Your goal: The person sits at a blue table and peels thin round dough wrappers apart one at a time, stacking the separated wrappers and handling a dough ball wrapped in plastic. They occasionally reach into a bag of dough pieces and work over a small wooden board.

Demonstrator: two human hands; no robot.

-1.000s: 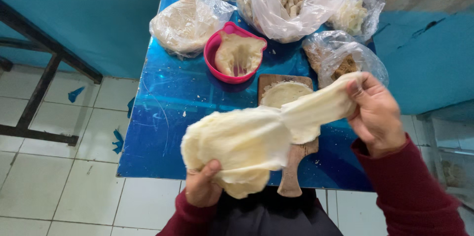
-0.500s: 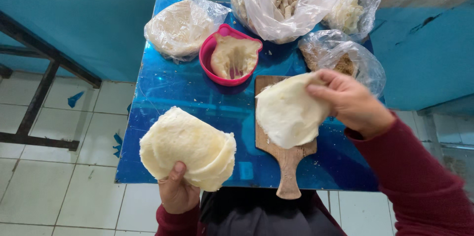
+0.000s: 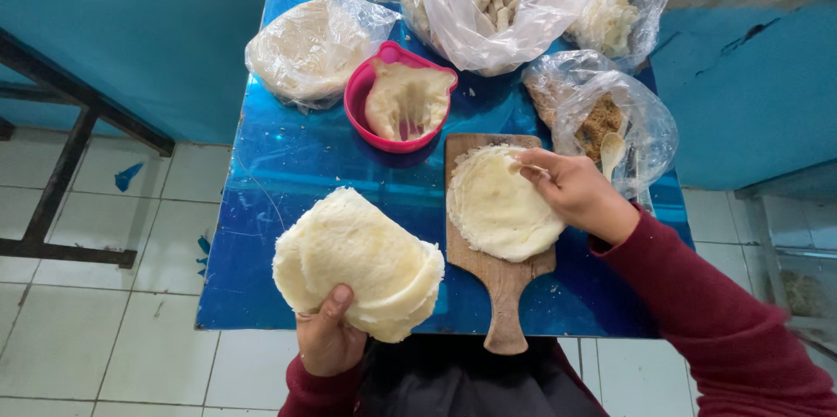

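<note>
— Blue tabletop [image 3: 288,164], glossy, over pale floor tiles; crowded with a pink bowl [image 3: 359,94] of dough and several plastic bags [image 3: 314,42].

— Left hand [image 3: 327,338]?

— Closed around the lower edge of a stack of thin wrappers [image 3: 357,260], thumb on top, held just off the near edge.

— Right hand [image 3: 575,194]?

— Palm down, fingertips pressing one wrapper [image 3: 497,208] flat on the wooden board [image 3: 501,295]. Neither fully open nor clenched.

— Risks?

— Likely tearing of the thin sheet under hard fingertips. Possibly sliding sheets off the tilted stack onto the floor.
</note>
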